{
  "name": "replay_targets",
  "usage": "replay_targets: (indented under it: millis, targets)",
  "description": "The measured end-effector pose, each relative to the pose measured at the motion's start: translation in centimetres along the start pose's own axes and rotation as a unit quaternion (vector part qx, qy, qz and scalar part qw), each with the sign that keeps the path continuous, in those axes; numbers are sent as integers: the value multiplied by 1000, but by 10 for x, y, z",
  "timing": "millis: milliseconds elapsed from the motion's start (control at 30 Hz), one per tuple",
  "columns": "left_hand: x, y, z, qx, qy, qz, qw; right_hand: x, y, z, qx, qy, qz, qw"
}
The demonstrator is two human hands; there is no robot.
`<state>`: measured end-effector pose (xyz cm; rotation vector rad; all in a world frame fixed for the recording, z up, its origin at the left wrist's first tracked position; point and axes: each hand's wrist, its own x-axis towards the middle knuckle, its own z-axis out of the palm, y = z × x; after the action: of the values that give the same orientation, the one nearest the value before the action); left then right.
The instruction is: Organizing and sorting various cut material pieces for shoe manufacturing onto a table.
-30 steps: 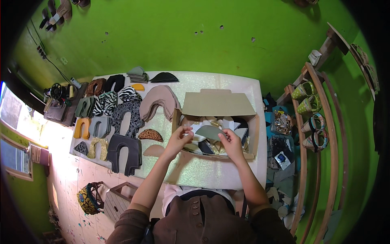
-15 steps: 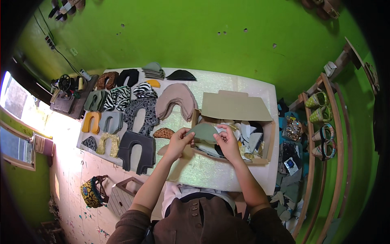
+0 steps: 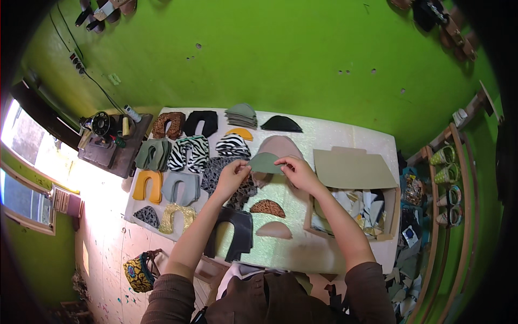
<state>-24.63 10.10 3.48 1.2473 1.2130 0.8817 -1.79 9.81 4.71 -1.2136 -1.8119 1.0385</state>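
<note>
A flat green half-moon piece [image 3: 264,163] is stretched between my hands above the table. My left hand [image 3: 232,177] pinches its left end, and my right hand [image 3: 298,173] pinches its right end. Beneath it lies a pink U-shaped stack [image 3: 280,144], partly covered by the piece and my right hand. Half-moon stacks in grey-green [image 3: 240,115] and black [image 3: 281,124] sit at the far edge. Closer to me are a leopard-print half-moon [image 3: 267,207] and a pinkish-tan one [image 3: 274,230].
Several U-shaped stacks, among them zebra-print [image 3: 189,153] and mustard [image 3: 147,186], cover the table's left half. An open cardboard box [image 3: 353,168] of scraps stands right. Beyond are a sewing machine [image 3: 101,125] at left and a wooden shoe rack [image 3: 465,162] at right.
Both hands have carried the green half-moon piece away from over the scrap box, leftward and farther out, to above the pink stack. The view has shifted too.
</note>
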Motion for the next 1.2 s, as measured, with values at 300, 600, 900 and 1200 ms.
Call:
replay_targets:
  millis: [300,600,900,1200]
  targets:
    - [79,-15,-70,42,8,8,999,86,26,47,21,51,49,997]
    - [173,-20,-90,56,66,49,995,161,40,54,56,82,85,991]
    - [212,3,-94,219,147,75,962,197,27,56,139,44,154,977]
    - [151,-24,-74,329,140,253,899,141,48,61,-81,55,139,985]
